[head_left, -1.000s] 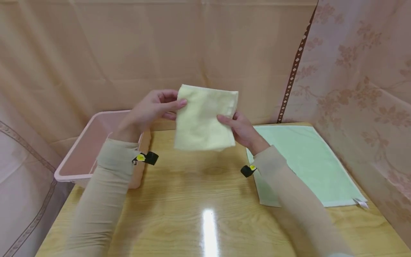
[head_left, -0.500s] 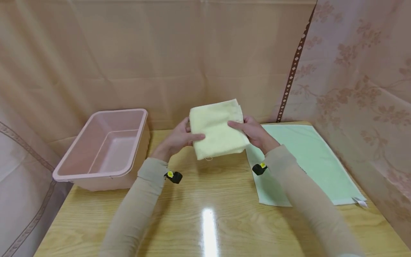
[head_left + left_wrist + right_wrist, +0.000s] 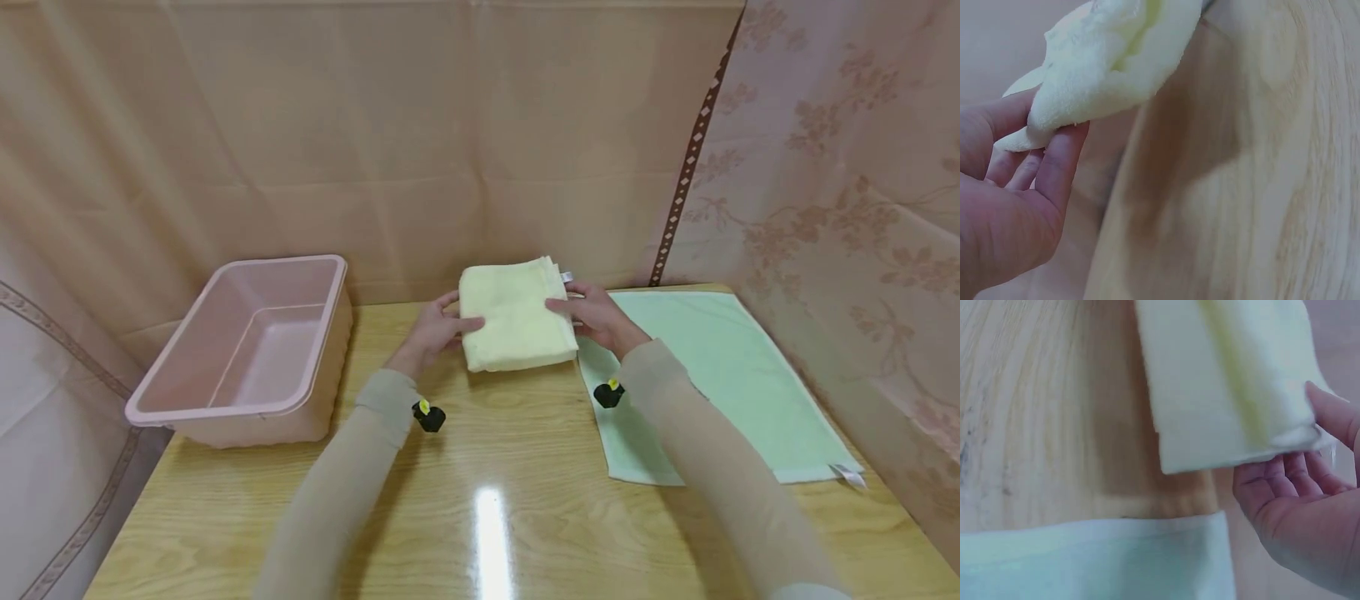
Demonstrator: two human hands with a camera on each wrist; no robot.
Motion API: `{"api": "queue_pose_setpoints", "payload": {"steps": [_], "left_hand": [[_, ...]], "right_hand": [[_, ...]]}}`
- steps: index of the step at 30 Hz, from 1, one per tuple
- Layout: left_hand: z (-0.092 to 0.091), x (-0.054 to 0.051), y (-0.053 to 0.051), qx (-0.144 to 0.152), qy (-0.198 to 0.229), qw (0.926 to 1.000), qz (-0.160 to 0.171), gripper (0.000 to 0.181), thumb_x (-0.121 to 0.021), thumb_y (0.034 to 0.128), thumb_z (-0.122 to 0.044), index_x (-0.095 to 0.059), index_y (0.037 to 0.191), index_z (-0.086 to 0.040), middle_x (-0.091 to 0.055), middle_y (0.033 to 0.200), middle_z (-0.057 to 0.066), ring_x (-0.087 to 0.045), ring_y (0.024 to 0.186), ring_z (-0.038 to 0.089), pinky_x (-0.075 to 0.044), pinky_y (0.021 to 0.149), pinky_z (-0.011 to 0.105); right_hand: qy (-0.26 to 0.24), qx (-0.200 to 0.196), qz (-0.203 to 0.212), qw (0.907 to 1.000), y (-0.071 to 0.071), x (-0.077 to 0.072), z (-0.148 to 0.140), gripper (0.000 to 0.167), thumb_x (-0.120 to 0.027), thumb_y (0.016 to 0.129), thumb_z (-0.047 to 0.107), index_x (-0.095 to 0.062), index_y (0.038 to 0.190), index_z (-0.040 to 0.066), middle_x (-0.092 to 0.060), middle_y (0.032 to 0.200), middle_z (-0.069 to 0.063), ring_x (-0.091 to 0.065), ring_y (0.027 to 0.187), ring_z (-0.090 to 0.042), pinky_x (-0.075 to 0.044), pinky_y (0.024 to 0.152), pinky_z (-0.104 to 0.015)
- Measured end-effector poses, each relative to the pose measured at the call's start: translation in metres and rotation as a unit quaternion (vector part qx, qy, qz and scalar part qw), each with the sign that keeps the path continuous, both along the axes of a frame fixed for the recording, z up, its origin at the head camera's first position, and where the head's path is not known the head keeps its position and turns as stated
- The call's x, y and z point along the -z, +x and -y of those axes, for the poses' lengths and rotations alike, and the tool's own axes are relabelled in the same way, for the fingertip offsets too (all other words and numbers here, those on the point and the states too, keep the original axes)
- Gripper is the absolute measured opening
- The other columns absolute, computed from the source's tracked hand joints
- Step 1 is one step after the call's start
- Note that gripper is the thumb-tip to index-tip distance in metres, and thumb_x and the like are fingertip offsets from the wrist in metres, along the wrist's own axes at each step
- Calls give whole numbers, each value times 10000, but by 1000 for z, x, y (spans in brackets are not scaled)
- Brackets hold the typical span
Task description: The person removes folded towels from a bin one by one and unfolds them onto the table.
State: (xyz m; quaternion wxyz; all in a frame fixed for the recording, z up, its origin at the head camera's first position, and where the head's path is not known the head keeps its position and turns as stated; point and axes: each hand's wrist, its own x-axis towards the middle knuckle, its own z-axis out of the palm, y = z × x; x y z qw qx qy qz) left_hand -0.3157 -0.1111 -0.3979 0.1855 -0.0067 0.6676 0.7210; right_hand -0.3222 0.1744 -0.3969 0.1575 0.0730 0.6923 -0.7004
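A pale yellow towel [image 3: 517,321], folded into a thick square, is held between both hands just over the table's back part. My left hand [image 3: 437,329] pinches its left edge, thumb on top and fingers beneath; the left wrist view shows the towel's folded layers [image 3: 1104,69] hanging over the wood. On the opposite edge my right hand [image 3: 600,315] grips it the same way, near a small white tag [image 3: 566,277]. In the right wrist view the towel's lower corner [image 3: 1197,450] stands apart from the table surface.
A pink plastic basin [image 3: 322,367] stands at the table's left. Flat on the right side lies a light green towel [image 3: 720,375], partly under my right forearm. Curtains hang behind the wooden table [image 3: 420,517] and on both sides.
The yellow towel has come down and slightly right, tilting from upright toward flat. My left hand moved right and down, away from the basin; my right hand moved a little right and down.
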Motion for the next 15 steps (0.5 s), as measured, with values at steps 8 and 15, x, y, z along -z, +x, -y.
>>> {"api": "queue_pose_setpoints", "payload": {"steps": [8,15], "left_hand": [[-6,21,-11,-50,-277,9996,-48,736,-798,876,-40,-460,1514,-182,-686,1235,152,-700,930,209,-582,757,364],[-12,26,-23,-404,-600,9973,-105,723,-787,877,-10,-481,1511,-174,-684,1188,167,-689,927,227,-594,771,381]], "right_hand": [[-187,429,35,9989,-10,23,-8,483,-728,940,56,-490,1360,45,-671,1006,5,-671,815,-118,-577,707,-315],[-155,601,-15,9981,-19,31,-8,524,-725,935,41,-482,1398,3,-700,873,30,-676,750,-84,-576,678,-282]]}}
